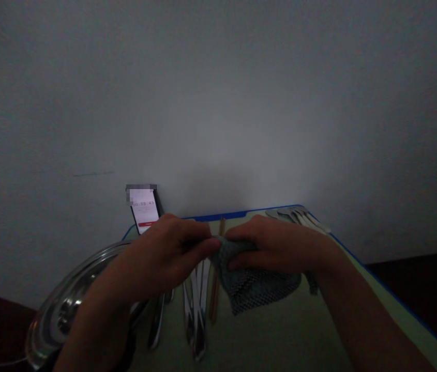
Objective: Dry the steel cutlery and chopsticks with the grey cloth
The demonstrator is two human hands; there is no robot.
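Note:
My right hand (272,243) is closed on a grey-green checked cloth (265,289), pinching it between thumb and fingers above the table. Close by on the left, my left hand (167,253) has its thumb and fingers pressed together at the cloth's edge. Whatever lies in that pinch is hidden. Under my hands, several metal utensils (198,330) lie with their handles toward me, their far ends partly covered. A pair of wooden chopsticks (214,299) lies beside them. Another metal handle (156,323) shows nearer my left wrist.
A large shiny round metal vessel (43,320) stands at the left, partly behind my forearm. A phone (144,209) showing a timer leans on the grey wall (218,103). Several pale-handled utensils (307,218) lie at the back right of the blue-edged table (280,341).

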